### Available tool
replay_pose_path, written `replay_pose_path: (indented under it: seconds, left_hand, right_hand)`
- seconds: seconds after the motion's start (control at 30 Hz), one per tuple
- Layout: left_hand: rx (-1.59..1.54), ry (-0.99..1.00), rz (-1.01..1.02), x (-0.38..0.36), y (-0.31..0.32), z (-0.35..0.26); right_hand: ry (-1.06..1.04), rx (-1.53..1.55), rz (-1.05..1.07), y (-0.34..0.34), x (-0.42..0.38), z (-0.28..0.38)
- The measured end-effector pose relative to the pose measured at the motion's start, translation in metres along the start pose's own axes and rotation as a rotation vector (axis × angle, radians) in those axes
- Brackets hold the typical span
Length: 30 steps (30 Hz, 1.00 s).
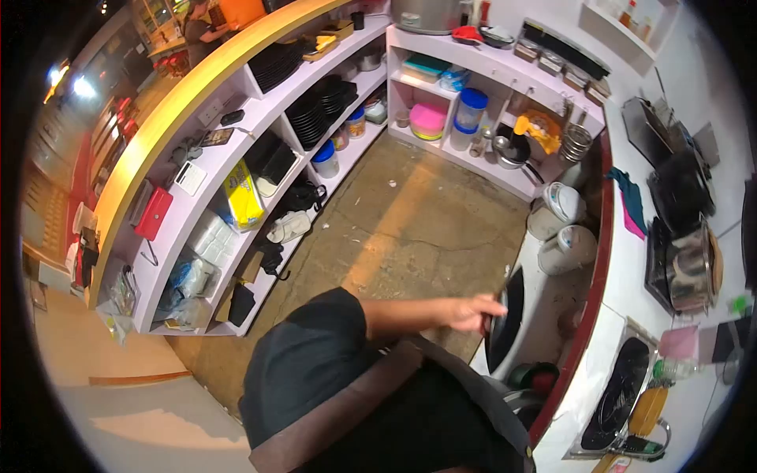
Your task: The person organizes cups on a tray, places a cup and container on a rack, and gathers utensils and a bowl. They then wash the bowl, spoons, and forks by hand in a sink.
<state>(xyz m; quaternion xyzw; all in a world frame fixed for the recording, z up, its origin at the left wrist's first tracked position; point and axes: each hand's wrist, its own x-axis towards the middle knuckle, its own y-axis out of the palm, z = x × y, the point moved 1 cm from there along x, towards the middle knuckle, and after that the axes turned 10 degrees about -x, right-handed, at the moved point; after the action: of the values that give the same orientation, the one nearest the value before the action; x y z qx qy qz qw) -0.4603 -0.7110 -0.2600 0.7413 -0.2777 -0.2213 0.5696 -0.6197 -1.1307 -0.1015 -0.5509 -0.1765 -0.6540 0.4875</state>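
My left hand (pixel 475 313) reaches across to the right, its fingers closed on the edge of a flat, dark, rounded thing that looks like a black plate (pixel 509 319). This plate is tilted on edge above a white low shelf (pixel 530 288). The bare forearm (pixel 406 316) comes out of a black sleeve (pixel 307 347). Below the plate, dark pots or bowls (pixel 532 377) stand partly hidden under the counter. My right hand is out of sight. The black apron (pixel 394 418) fills the bottom middle.
White buckets (pixel 566 251) stand beyond the plate. At the right, a white counter (pixel 587 370) holds a sink (pixel 623 394) and metal pots (pixel 692 272). Curved shelves (pixel 268 118) on the left carry black plates (pixel 319 114) and boxes. A person (pixel 199 31) is in the far background.
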Motion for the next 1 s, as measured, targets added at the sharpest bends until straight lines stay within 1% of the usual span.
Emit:
replay_pose_path:
  seconds: [0.03,0.07,0.1,0.13,0.17,0.23,0.3,0.33,0.37,0.4,0.43,0.5,0.57,0.63,0.67,0.7,0.73,0.77,0.8,0.87,0.9,0.93,0.97,1.0]
  left_hand:
    - [0.046,0.053,-0.01,-0.018,0.001,-0.036]
    - [0.053,0.151,-0.019,-0.035,-0.003,-0.065]
    - [0.036,0.233,-0.078,-0.055,-0.006,-0.091]
    - [0.068,0.326,-0.044,-0.075,-0.005,-0.116]
    - [0.1,0.397,-0.049,-0.093,-0.016,-0.135]
    - [0.053,0.501,-0.076,-0.131,-0.03,-0.165]
    - [-0.013,0.708,-0.117,-0.162,-0.046,-0.184]
    - [-0.026,0.762,-0.181,-0.179,-0.064,-0.19]
    - [-0.04,0.815,-0.248,-0.193,-0.08,-0.195]
    - [-0.042,0.871,-0.296,-0.204,-0.082,-0.2]
    - [-0.043,0.927,-0.35,-0.215,-0.08,-0.206]
    - [-0.08,1.012,-0.453,-0.236,-0.09,-0.218]
    - [-0.155,1.079,-0.538,-0.252,-0.111,-0.232]
    - [-0.175,1.098,-0.659,-0.267,-0.138,-0.252]
    - [-0.19,1.113,-0.718,-0.27,-0.15,-0.266]
    - [-0.19,1.152,-0.729,-0.269,-0.159,-0.287]
    - [-0.191,1.192,-0.742,-0.267,-0.165,-0.308]
    - [-0.188,1.236,-0.753,-0.265,-0.171,-0.331]
    - [-0.255,1.3,-0.773,-0.262,-0.177,-0.355]
    - [-0.229,1.437,-0.773,-0.252,-0.18,-0.412]
    - [-0.215,1.5,-0.782,-0.252,-0.179,-0.438]
    - [-0.27,1.565,-0.765,-0.252,-0.18,-0.458]
    - [-0.286,1.577,-0.789,-0.251,-0.171,-0.477]
    - [-0.3,1.595,-0.813,-0.25,-0.156,-0.493]
  right_hand:
    - [0.0,0.104,0.061,0.02,0.001,0.032]
    - [0.006,0.198,0.125,0.038,0.001,0.066]
    - [0.026,0.285,0.192,0.057,0.0,0.098]
    - [0.051,0.365,0.272,0.078,-0.002,0.129]
    - [0.08,0.433,0.342,0.095,-0.008,0.161]
    - [0.118,0.517,0.513,0.134,-0.025,0.228]
    - [0.077,0.558,0.692,0.176,-0.063,0.297]
    - [-0.03,0.577,0.75,0.202,-0.093,0.329]
    - [0.117,0.759,0.913,0.219,-0.127,0.367]
    - [0.297,0.913,1.057,0.235,-0.162,0.405]
    - [0.363,1.021,1.124,0.243,-0.194,0.444]
    - [0.416,0.967,1.402,0.244,-0.249,0.526]
    - [0.382,1.015,1.44,0.299,-0.337,0.596]
    - [0.314,0.929,1.647,0.281,-0.394,0.696]
    - [0.412,0.962,1.726,0.277,-0.433,0.746]
    - [0.509,0.993,1.807,0.276,-0.478,0.796]
    - [0.46,0.985,1.888,0.277,-0.52,0.842]
    - [0.414,1.049,2.001,0.279,-0.563,0.89]
    - [0.355,0.997,2.015,0.281,-0.612,0.939]
    - [0.526,1.104,2.129,0.253,-0.672,1.029]
    - [0.46,1.117,2.144,0.249,-0.699,1.066]
    - [0.39,1.13,2.16,0.247,-0.729,1.097]
    - [0.313,1.148,2.176,0.245,-0.759,1.128]
    - [-0.067,0.804,2.242,0.255,-0.79,1.161]
